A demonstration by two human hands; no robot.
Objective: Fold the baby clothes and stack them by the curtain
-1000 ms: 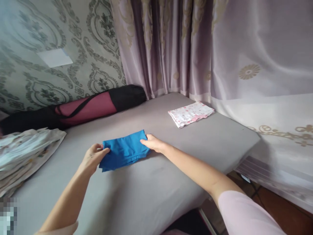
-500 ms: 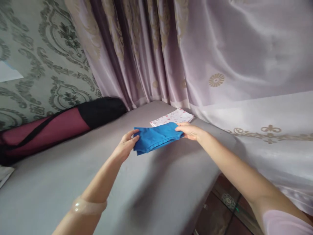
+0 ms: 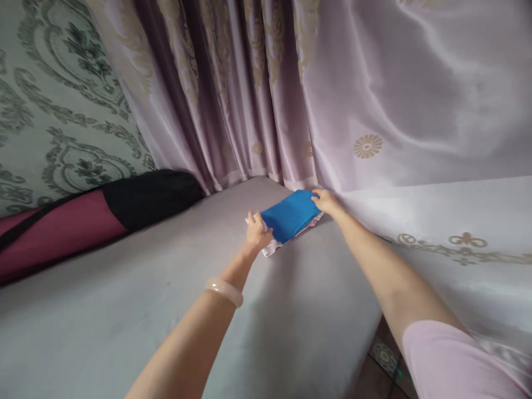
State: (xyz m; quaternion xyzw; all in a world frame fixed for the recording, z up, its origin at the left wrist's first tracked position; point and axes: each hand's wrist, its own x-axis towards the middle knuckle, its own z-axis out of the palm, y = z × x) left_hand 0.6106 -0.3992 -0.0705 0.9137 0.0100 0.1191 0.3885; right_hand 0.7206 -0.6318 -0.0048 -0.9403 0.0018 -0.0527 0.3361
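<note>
While between hands (image 3: 260, 233) (image 3: 328, 204), blue cloth (image 3: 291, 214).

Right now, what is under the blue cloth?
Under the blue cloth lies a white-and-pink patterned cloth; only its edges peek out. Its middle is covered, so I can't tell whether anything else lies between them.

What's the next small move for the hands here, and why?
Probably let go of the folded blue cloth and draw both hands back: it appears to lie flat over the patterned white cloth, whose edges show beneath it. The left hand is at its near-left end, the right hand at its far-right corner.
</note>
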